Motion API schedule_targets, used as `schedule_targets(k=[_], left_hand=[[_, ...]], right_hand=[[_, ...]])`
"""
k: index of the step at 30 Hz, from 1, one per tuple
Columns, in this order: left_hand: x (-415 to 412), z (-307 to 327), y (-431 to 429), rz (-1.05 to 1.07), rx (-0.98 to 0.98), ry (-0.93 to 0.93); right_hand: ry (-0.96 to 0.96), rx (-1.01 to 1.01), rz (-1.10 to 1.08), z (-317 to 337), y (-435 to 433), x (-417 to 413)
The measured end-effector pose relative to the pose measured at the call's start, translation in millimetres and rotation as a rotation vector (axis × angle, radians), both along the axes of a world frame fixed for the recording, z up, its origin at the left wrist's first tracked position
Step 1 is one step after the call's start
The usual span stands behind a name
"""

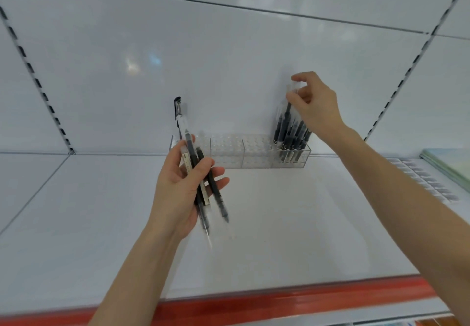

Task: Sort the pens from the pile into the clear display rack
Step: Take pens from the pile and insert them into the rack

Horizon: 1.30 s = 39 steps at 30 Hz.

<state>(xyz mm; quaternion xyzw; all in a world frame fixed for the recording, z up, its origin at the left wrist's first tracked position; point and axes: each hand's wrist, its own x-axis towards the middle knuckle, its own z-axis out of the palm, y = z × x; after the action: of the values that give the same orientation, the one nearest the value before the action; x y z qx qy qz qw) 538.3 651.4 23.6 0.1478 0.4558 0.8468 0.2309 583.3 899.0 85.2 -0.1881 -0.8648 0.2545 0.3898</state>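
1. The clear display rack [226, 156] stands at mid-frame against the white back panel [229, 58]. Its rightmost compartment holds a tight cluster of racked pens [290, 137], upright and leaning slightly. The compartments to the left look empty, though your left hand hides part of the far one.
2. Your left hand [178, 188], left of centre, has its fingers curled round a bundle of pens [203, 185], a few of them, tips pointing down. These are yet to be placed; no pile is in view.
3. Your right hand [315, 106], right of centre, pinches the clear top of one pen in the cluster between thumb and fingertips. I judge you are seating it.
4. The rack is rigid and transparent, with a dotted grid of holes. The pens are slim, with clear barrels, dark cores and one black clip. The shelf [292, 224] is smooth, glossy and white, with a red strip [279, 297] along its front edge.
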Motion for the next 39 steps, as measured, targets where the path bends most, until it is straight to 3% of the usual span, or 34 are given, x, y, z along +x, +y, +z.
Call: schedule_targets(k=[7, 20, 26, 31, 33, 36, 39], left_hand=[[-0.4, -2.2, 3.0, -0.008, 0.02, -0.006], [-2.9, -5.4, 7.3, 0.004, -0.001, -0.022], [-3.5, -1.8, 9.1, 0.012, 0.004, -0.027], [-5.4, 2.9, 10.5, 0.053, 0.04, -0.058], [-5.6, 5.7, 10.3, 0.067, 0.061, -0.064], [-6.1, 9.1, 10.3, 0.119, 0.105, -0.077], [-5.8, 11.4, 12.0, 0.182, 0.134, -0.068]], right_hand=[[0.087, 0.002, -0.03, -0.2, 2.0, -2.4], [0.006, -0.01, -0.037, -5.0, 5.0, -0.7], [-0.222, 0.276, -0.06, -15.8, 7.9, -4.4], [-0.306, 0.357, -0.077, -11.4, 11.0, -3.7], [-0.237, 0.369, -0.059, -8.5, -1.0, 2.5], [-0.034, 0.101, 0.013, 0.2, -41.2, 19.3], [-0.171, -0.342, 0.293, -0.3, -88.1, 41.1]])
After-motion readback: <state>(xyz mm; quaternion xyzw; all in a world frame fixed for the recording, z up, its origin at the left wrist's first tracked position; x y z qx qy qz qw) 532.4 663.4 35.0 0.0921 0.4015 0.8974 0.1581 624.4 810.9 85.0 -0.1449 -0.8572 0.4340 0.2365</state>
